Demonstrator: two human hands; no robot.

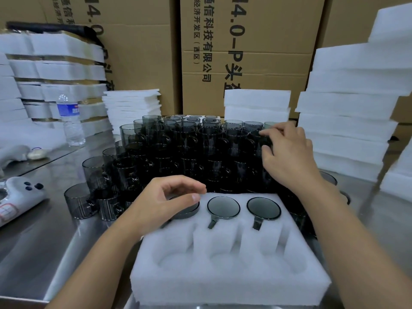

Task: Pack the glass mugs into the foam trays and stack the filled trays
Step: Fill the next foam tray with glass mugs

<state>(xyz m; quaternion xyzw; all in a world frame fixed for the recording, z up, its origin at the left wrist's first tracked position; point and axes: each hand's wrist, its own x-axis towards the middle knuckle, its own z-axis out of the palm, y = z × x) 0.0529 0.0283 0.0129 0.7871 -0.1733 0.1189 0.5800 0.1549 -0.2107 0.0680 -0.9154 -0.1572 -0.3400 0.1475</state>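
A white foam tray [223,279] lies in front of me on the steel table. Its far row holds three dark glass mugs: one under my left hand [187,208], one in the middle [223,207], one on the right [263,208]. The near row of pockets [223,257] holds nothing. My left hand [165,201] hovers over the far-left mug with fingers loosely curled, holding nothing. Behind the tray stands a dense crowd of smoky glass mugs [178,148]. My right hand [287,152] reaches into its right side, fingers curled around a mug [258,139] there.
Stacks of foam trays rise at the right [347,121], behind the mugs [256,105] and at the left [62,70]. A pile of thin foam sheets [133,105] and a water bottle [70,121] stand at the left. Cardboard boxes [245,52] form the back wall.
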